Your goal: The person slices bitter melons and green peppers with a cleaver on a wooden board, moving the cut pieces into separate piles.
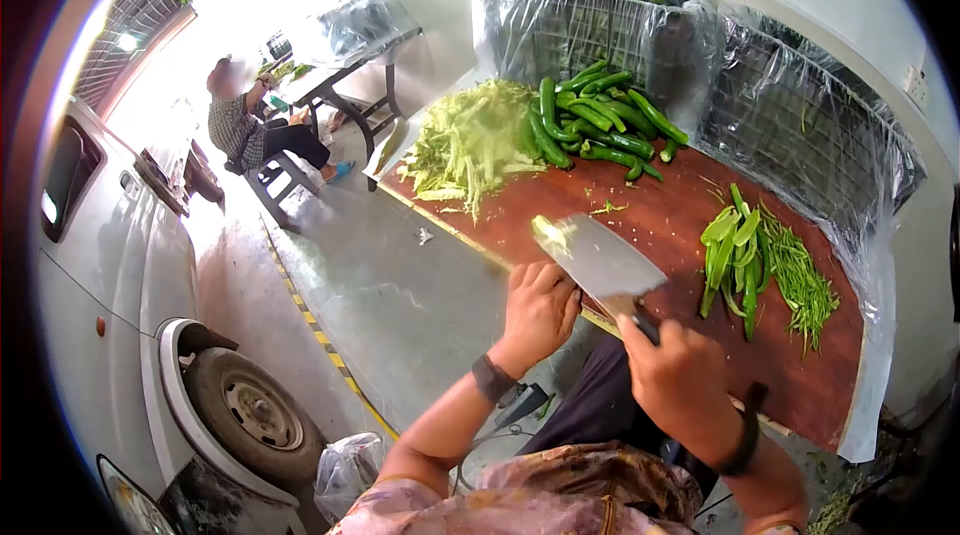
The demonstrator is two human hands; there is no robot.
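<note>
- The right grip (680, 382) is clamped on the handle of the cleaver (615, 263); holding close to the blade should steer it best, with the wrist kept loose.
- The left grip (537, 313) is at the near edge of the worktop (660, 210), fingers bent, just beside the blade; whether it pinches anything, I cannot tell. Fingertips tucked back, knuckles towards the steel, would be the safer posture.
- The blade lies slantwise over the worktop, a pale green piece (555, 234) at its far end; on top or beneath is unclear. A slow, level stroke would likely suit so slight a piece.
- Farther out, pale shredded strips (475, 140) are heaped up against whole green peppers (610, 120); best not to jostle either.
- Rightward, split peppers (722, 255) lie beside thin green shreds (805, 285); stopping the cleaver short of both should avoid scattering them.
</note>
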